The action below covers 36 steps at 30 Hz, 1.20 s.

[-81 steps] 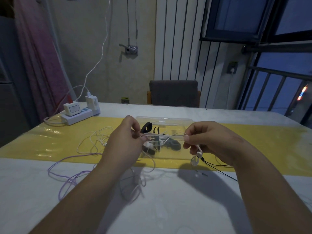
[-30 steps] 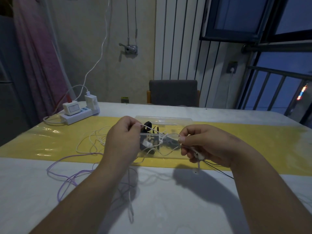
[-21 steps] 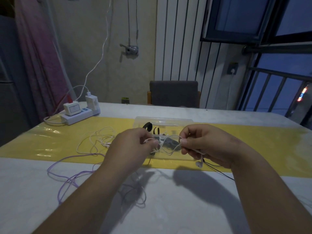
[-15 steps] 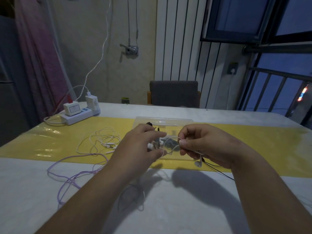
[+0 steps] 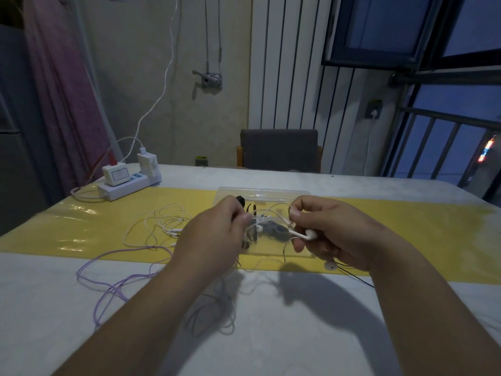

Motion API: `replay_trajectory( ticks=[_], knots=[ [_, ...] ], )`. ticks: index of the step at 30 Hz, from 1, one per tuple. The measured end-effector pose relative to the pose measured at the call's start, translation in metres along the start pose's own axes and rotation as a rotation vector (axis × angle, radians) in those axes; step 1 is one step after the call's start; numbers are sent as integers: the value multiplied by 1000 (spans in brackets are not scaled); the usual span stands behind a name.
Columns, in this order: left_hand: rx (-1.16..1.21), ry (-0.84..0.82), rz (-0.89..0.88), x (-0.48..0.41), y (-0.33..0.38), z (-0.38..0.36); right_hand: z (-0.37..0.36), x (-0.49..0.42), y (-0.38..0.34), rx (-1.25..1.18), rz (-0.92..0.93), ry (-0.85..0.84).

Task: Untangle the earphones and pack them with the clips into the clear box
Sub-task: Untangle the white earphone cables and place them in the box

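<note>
Both hands hover over the clear box (image 5: 264, 191), which lies on the yellow runner with dark clips (image 5: 273, 229) inside. My left hand (image 5: 214, 237) pinches the cable of the white earphones (image 5: 301, 234). My right hand (image 5: 333, 234) pinches the same cable near an earbud, and a second earbud (image 5: 330, 265) hangs below it. The white cable loops down onto the table under my hands. Another white earphone cable (image 5: 160, 221) lies tangled to the left, beside a purple cable (image 5: 108, 283).
A white power strip (image 5: 130, 181) with chargers plugged in sits at the table's far left. A thin black cable (image 5: 357, 278) runs out from under my right wrist. A grey chair (image 5: 279, 150) stands behind the table's far edge.
My hands have drawn close together over the box, slackening the white cable that was stretched between them. An earbud now shows in my right hand's fingers.
</note>
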<state>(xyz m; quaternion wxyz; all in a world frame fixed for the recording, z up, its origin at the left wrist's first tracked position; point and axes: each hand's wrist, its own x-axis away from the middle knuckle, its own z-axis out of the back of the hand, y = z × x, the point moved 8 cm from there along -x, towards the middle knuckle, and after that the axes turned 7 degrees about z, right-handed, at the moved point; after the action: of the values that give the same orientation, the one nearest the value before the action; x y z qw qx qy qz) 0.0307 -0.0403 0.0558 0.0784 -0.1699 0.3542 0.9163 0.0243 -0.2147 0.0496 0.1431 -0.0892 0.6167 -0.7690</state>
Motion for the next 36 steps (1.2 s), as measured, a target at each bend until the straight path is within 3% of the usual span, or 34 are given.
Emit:
replay_trajectory(
  ticks=[15, 23, 30, 36],
  knots=[
    [133, 41, 68, 1, -4, 5, 1, -1, 0, -5, 31, 0],
    [331, -46, 71, 2, -1, -5, -27, 2, -9, 80, 132, -235],
    [537, -147, 166, 3, -4, -15, -20, -10, 0, 231, 64, -35],
    [432, 1, 127, 0, -7, -3, -16, -11, -2, 213, 81, 17]
  ],
)
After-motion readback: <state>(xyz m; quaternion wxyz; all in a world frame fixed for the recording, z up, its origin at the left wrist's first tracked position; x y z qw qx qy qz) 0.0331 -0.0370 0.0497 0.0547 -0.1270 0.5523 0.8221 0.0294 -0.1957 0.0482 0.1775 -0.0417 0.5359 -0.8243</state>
